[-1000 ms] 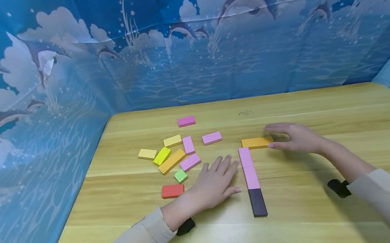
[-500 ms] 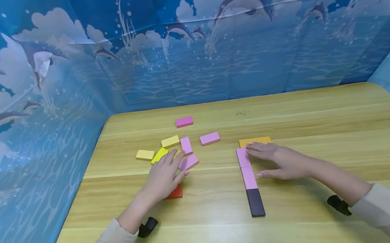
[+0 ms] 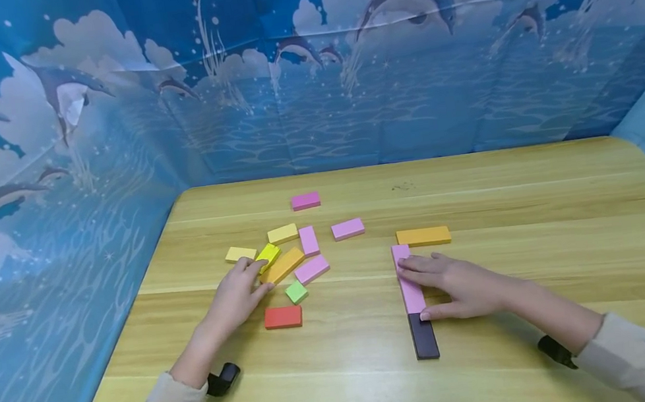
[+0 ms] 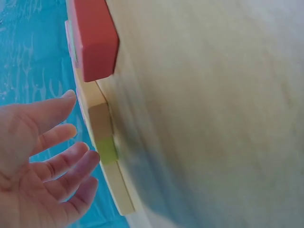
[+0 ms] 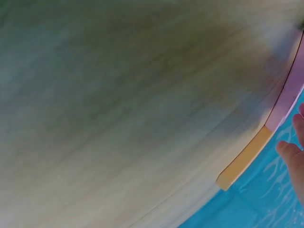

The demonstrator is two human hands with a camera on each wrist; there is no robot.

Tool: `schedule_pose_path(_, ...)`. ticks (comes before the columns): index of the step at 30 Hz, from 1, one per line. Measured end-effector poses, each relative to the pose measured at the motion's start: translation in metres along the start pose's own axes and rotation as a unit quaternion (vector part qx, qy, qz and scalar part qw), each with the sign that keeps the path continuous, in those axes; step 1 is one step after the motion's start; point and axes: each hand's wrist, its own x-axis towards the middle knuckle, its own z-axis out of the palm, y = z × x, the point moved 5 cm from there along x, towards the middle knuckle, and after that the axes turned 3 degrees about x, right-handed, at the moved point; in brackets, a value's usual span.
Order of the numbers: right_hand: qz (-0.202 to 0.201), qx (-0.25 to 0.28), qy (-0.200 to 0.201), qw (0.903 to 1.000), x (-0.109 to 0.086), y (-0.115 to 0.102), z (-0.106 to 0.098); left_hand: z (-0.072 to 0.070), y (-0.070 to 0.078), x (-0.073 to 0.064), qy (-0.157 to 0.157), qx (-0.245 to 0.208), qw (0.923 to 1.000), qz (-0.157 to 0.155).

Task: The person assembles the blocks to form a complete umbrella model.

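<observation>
Blue dolphin backdrop [image 3: 313,116] behind the desk [image 3: 506,187], my L hand [image 3: 231,299], thumb & fingers spread, is at the yellow block [image 3: 271,253], best pinched by its sides w/o nudging the orange block [image 3: 285,265] alongside, while my R hand [image 3: 463,286], fingers straight, lies over the pink row [image 3: 412,298].

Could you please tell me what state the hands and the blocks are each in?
Left hand: fingers loosely bent at the bright yellow block; contact unclear
Right hand: fingers extended over the pink pair
Pink pair: flat, end to end, partly covered
Dark block: flat, in line with the pair
Orange block beyond the pair: flat, crosswise
Red block: flat
Magenta block: flat, alone
Left cluster: loosely scattered
</observation>
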Motion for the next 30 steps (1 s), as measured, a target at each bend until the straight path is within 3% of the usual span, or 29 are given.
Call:
schedule_pose_path(12,-0.027,-0.041,-0.006,0.9988,0.001,-0.004,0.008,0.006,-0.008,-0.002,0.0,-0.025,0.9993,-0.027)
schedule_pose_path(20,-0.005,-0.029,-0.023,0.9993,0.001,-0.001,0.008,0.01,-0.009,-0.001,0.003,-0.044,0.9984,-0.035)
schedule_pose_path(30,0.009,-0.005,-0.027,0.9996,0.0,0.0,0.008,0.012,-0.012,0.001,-0.007,-0.065,0.9952,-0.072)
